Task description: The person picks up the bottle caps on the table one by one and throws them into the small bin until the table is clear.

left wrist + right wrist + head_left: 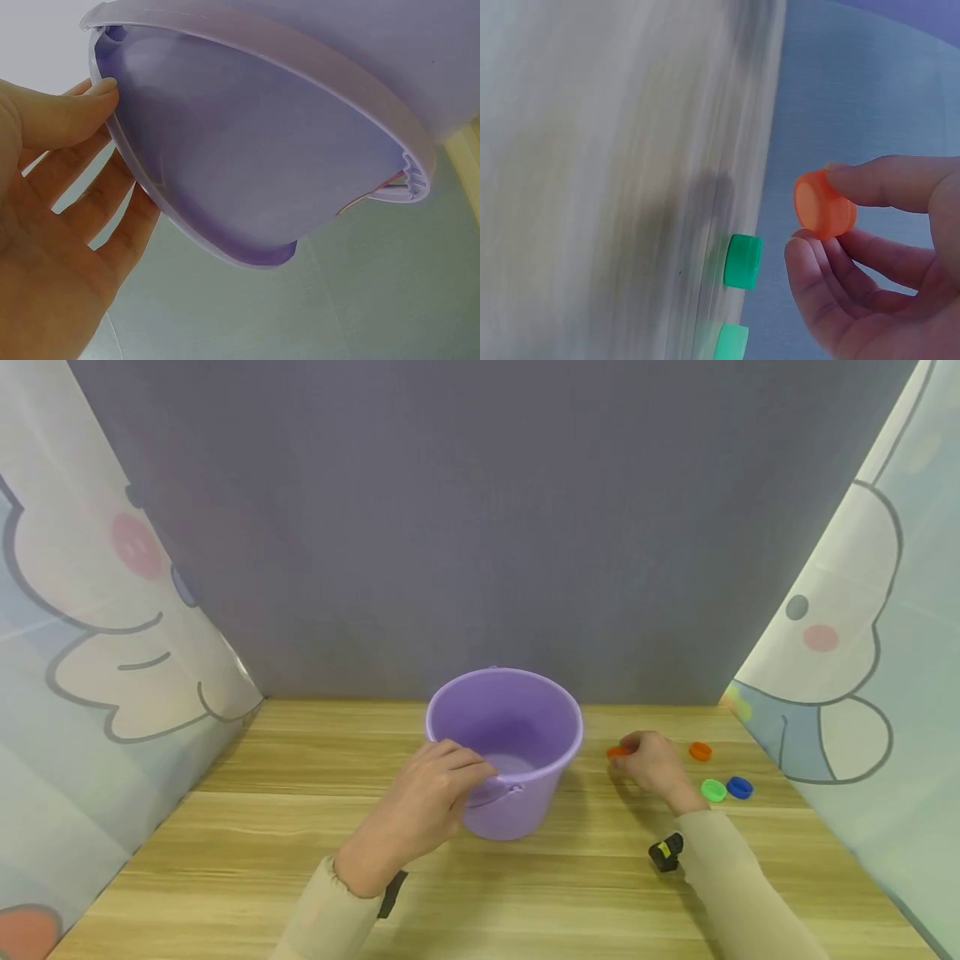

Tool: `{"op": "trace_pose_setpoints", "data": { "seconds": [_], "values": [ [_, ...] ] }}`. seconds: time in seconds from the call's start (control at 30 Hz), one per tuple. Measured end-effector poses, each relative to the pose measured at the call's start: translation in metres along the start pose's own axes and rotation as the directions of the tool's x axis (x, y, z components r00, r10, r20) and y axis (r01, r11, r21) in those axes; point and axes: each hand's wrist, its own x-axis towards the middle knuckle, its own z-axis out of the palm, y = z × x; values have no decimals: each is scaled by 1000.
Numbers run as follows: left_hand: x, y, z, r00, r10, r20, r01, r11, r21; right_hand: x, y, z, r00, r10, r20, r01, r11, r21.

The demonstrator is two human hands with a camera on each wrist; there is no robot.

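Both forearms, pale-sleeved, enter the head view low, from about 7 and 5 o'clock. Left hand [427, 789]: palm down, wrist slightly bent, at the 7 o'clock side of the rim of a purple bucket [504, 810], which stands upright on the wooden bench [330, 827]. Grip: thumb and fingers holding the bucket's edge. Right hand [654, 767]: at the bucket's 3 o'clock, back of hand upward, fingers pointing towards 10 o'clock. Grip: thumb and fingertips pinching an orange cap [823, 205], outside the bucket.

Head view alone: a second orange cap [701, 751] at the right hand's 3 o'clock; a green cap [713, 791] at its 4 o'clock, with a blue cap [740, 787] just beside that.

Left wrist view: thumb on the near face of the edge, the other fingers spread behind it; the head view hides this. Cannot tell whether the handle is held too.

Right wrist view: thumb at the pinched cap's 1 o'clock, fingers beneath. At its 8 o'clock, a darker green cap [743, 262], and below that a lighter green one; the head view shows only one green.
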Motion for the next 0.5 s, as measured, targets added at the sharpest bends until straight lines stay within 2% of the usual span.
{"op": "trace_pose_setpoints", "data": {
  "seconds": [0.2,0.5],
  "values": [
    [0,1,0,1000,0,1,0,1000,-2,-2,-3,1,1000,-11,-19,11,999,37],
    [0,0,0,1000,3,-5,-3,1000,-2,-4,-7,4,998,14,-56,-10,997,74]
  ]
}}
